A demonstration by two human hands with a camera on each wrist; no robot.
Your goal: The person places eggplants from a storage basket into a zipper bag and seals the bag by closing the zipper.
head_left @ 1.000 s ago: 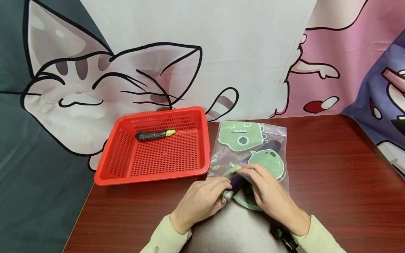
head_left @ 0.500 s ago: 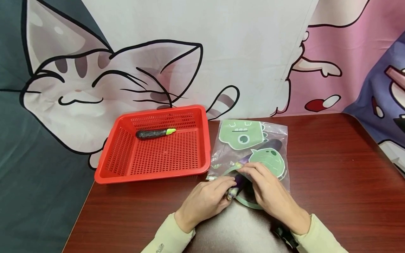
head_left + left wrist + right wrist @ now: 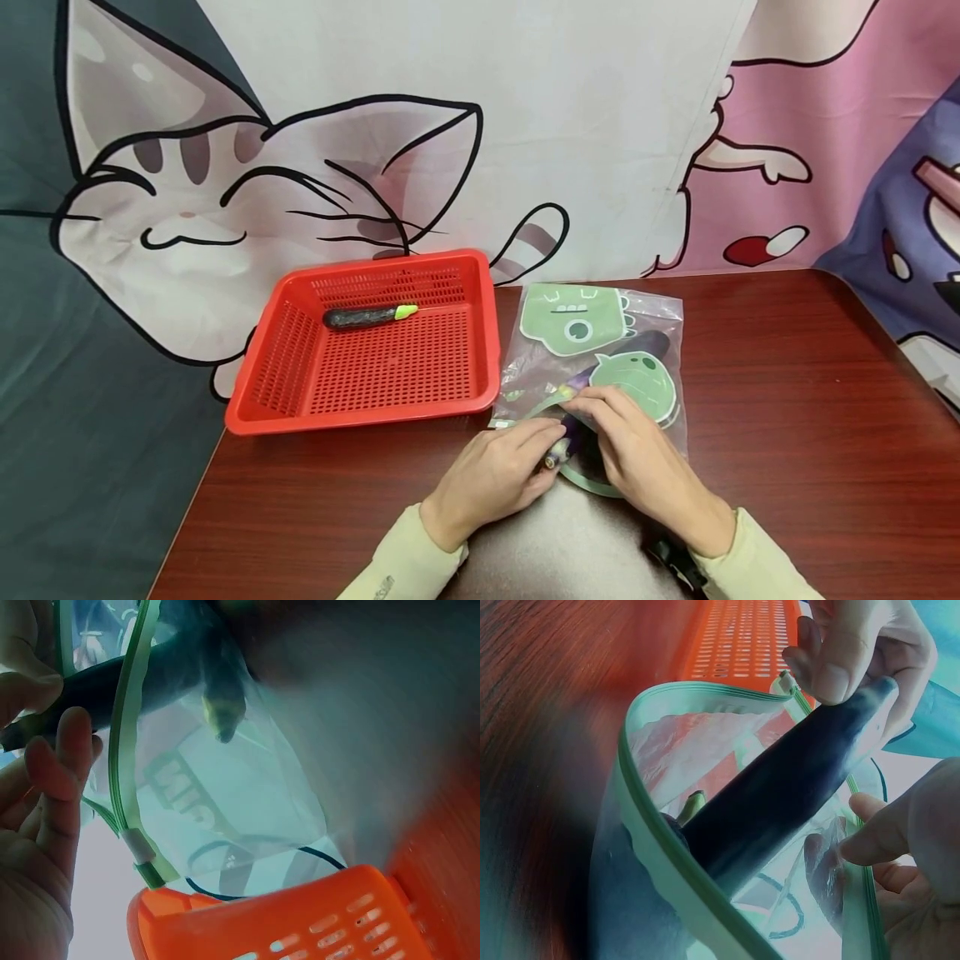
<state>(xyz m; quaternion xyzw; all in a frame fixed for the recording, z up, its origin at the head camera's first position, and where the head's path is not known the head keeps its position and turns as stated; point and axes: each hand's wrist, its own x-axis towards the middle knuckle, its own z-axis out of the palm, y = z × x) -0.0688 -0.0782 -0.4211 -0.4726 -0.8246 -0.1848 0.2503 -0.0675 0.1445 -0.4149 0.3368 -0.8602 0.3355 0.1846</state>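
A clear zip bag [image 3: 510,375] with green cartoon prints lies on the table, its green-edged mouth facing me. My left hand [image 3: 495,471] grips a dark purple eggplant [image 3: 772,787] near its stem end, thumb on one side and fingers on the other. Most of that eggplant is inside the bag mouth; the stem end sticks out. My right hand [image 3: 637,454] pinches the bag's zip edge [image 3: 866,900] between thumb and fingers, and the mouth gapes wide. Another eggplant [image 3: 654,343] shows through the plastic, deeper in the bag.
To the left of the bag stands a red perforated basket [image 3: 360,417], its right side close to the bag. A dark zucchini-like vegetable [image 3: 363,317] with a bright green end lies in it. A cartoon-printed cloth [image 3: 600,125] hangs behind the dark red table [image 3: 787,417].
My left hand has moved to the right with the eggplant, which has slid deeper into the bag. My right hand stays in nearly the same place at the bag mouth.
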